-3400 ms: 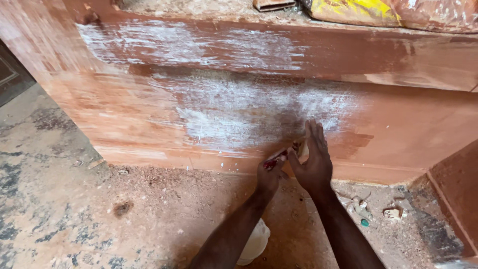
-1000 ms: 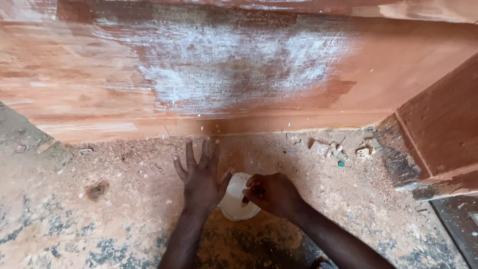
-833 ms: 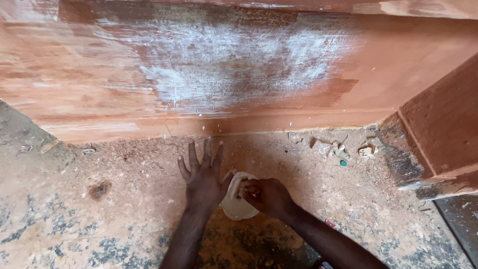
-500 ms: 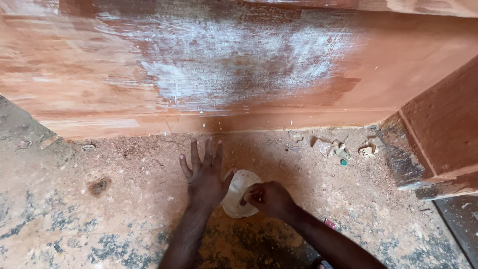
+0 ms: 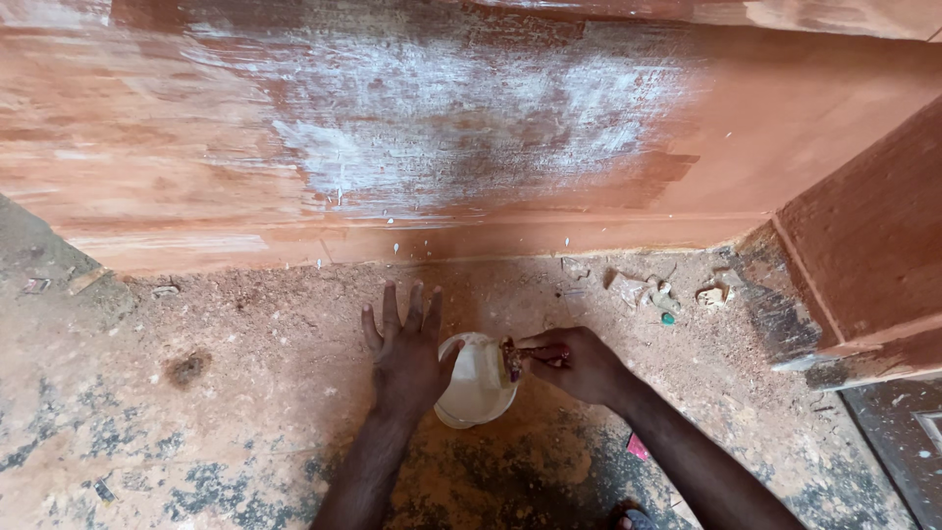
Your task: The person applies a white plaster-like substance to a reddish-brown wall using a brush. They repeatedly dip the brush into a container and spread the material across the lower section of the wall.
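Observation:
A small white container (image 5: 475, 385) of pale filler sits on the dusty floor. My left hand (image 5: 404, 351) rests flat beside it, fingers spread, thumb against its left rim. Over the container's right rim, my right hand (image 5: 574, 363) pinches a small reddish-stained scraper (image 5: 511, 359), its tip at the rim. Behind them stands a large reddish-brown wooden panel (image 5: 471, 137) with a wide white patch of smeared filler (image 5: 461, 128).
A second wooden piece (image 5: 868, 245) juts in at the right, resting on the floor. Small scraps and debris (image 5: 653, 292) lie near the panel's base. Sawdust covers the concrete floor (image 5: 196, 422). A pink scrap (image 5: 638, 448) lies near my right forearm.
Both hands have come down from the panel's white patch to the container on the floor. In the last second the scraper has stayed at the container's rim with little movement.

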